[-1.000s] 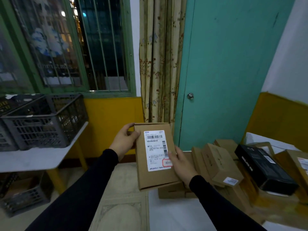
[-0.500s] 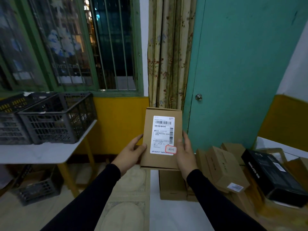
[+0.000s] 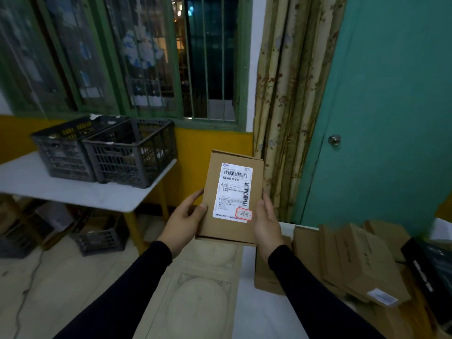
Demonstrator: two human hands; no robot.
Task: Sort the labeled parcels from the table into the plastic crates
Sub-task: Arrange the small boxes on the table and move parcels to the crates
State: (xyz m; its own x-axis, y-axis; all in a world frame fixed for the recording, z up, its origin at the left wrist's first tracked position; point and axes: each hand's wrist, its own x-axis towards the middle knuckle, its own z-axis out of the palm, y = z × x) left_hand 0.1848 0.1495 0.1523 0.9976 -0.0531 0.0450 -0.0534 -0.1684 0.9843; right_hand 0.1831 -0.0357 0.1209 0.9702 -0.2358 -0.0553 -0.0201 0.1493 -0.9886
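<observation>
Both hands held one cardboard parcel upright in mid-air, in front of the yellow wall and the curtain, above the near-left corner of the parcel worktop. Left hand gripped the parcel's lower left edge: thumb lay across the front face just beside the label, fingers curled round the side toward the back. Right hand gripped the lower right edge, its fingers pressed together along that side; fingertips were hidden behind the box, so couldn't tell how far they wrapped. Both arms were in black sleeves.

White shipping label faced the camera, barcode at the top, a code reading 520-H16-00-013 under it, and a red-bordered sticker at the label's lower right corner with handwriting too small to read.

Remaining parcels sat piled on the worktop at the right, several brown boxes leaning on each other, with a black box at the far right edge.

Two dark plastic crates stood side by side, touching, on a second white worktop at the left under the barred window. Contents of the crates couldn't be made out. Another crate sat on the floor beneath that worktop among clutter. Teal door with a round knob stood behind the parcel pile.
</observation>
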